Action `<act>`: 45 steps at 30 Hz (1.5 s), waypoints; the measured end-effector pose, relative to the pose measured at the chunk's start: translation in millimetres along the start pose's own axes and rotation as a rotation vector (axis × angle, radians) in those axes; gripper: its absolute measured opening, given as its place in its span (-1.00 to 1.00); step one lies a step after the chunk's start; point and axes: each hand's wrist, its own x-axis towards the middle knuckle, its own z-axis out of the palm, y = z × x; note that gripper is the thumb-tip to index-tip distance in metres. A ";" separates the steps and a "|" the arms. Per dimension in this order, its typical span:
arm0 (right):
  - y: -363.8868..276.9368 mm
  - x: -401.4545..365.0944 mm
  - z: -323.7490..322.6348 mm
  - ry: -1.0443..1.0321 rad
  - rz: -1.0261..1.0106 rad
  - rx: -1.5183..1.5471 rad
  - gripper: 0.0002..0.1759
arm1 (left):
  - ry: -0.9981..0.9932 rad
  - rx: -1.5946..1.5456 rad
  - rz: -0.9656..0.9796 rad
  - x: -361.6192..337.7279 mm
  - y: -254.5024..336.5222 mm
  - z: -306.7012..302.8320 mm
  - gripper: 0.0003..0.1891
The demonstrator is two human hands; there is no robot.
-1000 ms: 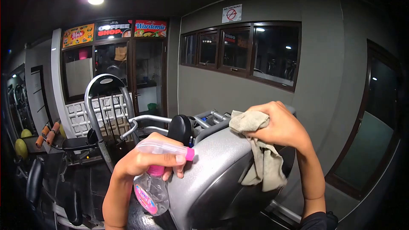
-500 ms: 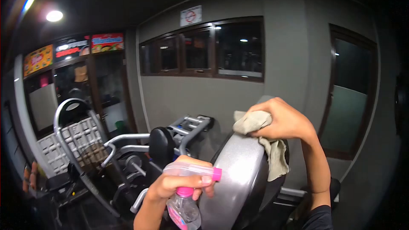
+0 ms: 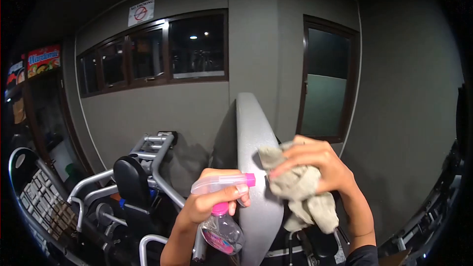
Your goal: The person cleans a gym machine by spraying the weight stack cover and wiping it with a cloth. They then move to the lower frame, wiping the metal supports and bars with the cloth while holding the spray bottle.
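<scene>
My left hand (image 3: 216,201) is wrapped round the neck of a clear spray bottle (image 3: 222,234) with a pink collar and a pink nozzle pointing right. Bunched in my right hand (image 3: 320,162) is a beige cloth (image 3: 297,182), part of it hanging below my fingers. The cloth overlaps the right edge of a tall silver-grey machine panel (image 3: 252,133), which rises between my hands and narrows toward its rounded top. In this view the bottle's nozzle sits right by the panel's left side.
On the left stands a gym machine with a black pad (image 3: 132,177) and silver tube frame (image 3: 156,162). A white-framed rack (image 3: 42,194) is farther left. Behind are a grey wall with windows (image 3: 197,51), a no-smoking sign (image 3: 141,13) and a door (image 3: 329,81).
The view has turned right. My right hand and the cloth have moved from the panel's top down to its right edge. My left hand still grips the bottle.
</scene>
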 end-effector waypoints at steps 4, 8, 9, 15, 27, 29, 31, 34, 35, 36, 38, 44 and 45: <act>24.4 34.2 3.7 0.101 0.087 -0.100 -0.57 | -0.126 -0.006 0.040 -0.2 -3.0 -8.1 -0.67; 17.1 60.3 12.2 0.082 0.222 -0.052 -0.63 | -0.279 -0.129 0.102 -0.2 -17.7 -26.3 -0.58; 8.3 60.1 13.0 0.055 0.127 -0.055 -0.64 | -0.274 -0.130 0.097 0.1 -18.6 -29.4 -0.58; -30.0 24.1 26.5 -0.085 -0.072 -0.091 -0.65 | -0.399 -0.169 0.178 -5.0 -29.4 -37.3 -0.55; 36.7 -15.0 69.3 0.717 0.269 0.318 -0.63 | -0.379 0.012 0.287 -18.1 -38.3 -29.3 -0.58; 40.9 -9.8 65.3 0.696 0.364 0.412 -0.59 | -0.318 0.061 0.172 -24.7 -33.9 -22.5 -0.57; 38.3 -9.8 66.2 0.707 0.309 0.380 -0.57 | -0.301 0.033 0.161 -30.8 -34.1 -13.5 -0.56; 27.3 -26.1 77.5 0.745 0.110 0.237 -0.56 | -0.270 0.078 0.148 -38.1 -34.3 0.5 -0.53; 22.5 -36.0 81.8 0.726 0.066 0.188 -0.56 | -0.220 0.081 0.143 -41.4 -35.4 5.0 -0.53; 18.7 -46.6 87.1 0.707 0.025 0.139 -0.57 | -0.172 0.084 0.137 -44.5 -36.8 9.0 -0.53; 13.4 -64.3 99.4 0.710 0.023 0.149 -0.69 | -0.105 0.083 0.165 -48.4 -40.7 17.4 -0.53; 52.7 -52.7 95.4 0.791 0.141 0.281 -0.55 | 0.020 0.105 0.194 -53.0 -46.5 32.3 -0.55; 58.6 -41.1 93.1 0.803 0.213 0.343 -0.54 | 0.032 0.122 0.188 -53.2 -47.0 34.6 -0.55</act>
